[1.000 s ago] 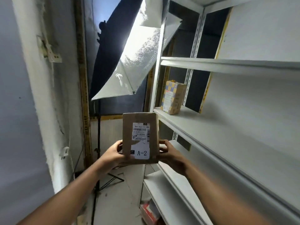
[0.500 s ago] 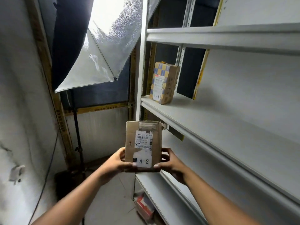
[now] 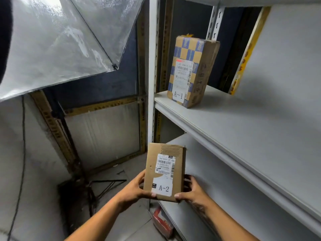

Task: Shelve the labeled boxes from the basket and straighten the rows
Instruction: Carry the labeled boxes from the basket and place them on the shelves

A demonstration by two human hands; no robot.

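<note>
I hold a flat brown cardboard box labeled A-2 (image 3: 165,171) upright in front of me, label facing me. My left hand (image 3: 137,187) grips its lower left edge and my right hand (image 3: 192,190) grips its lower right edge, thumbs on the front. The box hangs in the air just left of the white shelf unit, below the level of the middle shelf board (image 3: 243,129). On that board, at its left end, stands a blue-and-tan checkered box labeled A-1 (image 3: 191,72), upright and turned slightly.
A lower shelf board (image 3: 225,188) runs behind my right hand. A white upright post (image 3: 152,66) frames the shelf's left end. A softbox light (image 3: 57,40) on a black stand (image 3: 97,188) fills the left. Something red (image 3: 163,221) lies on the floor under the shelves.
The view has tilted down and come closer to the shelf; the A-1 box looks larger. The A-2 box sits lower in view, still held by both hands the same way.
</note>
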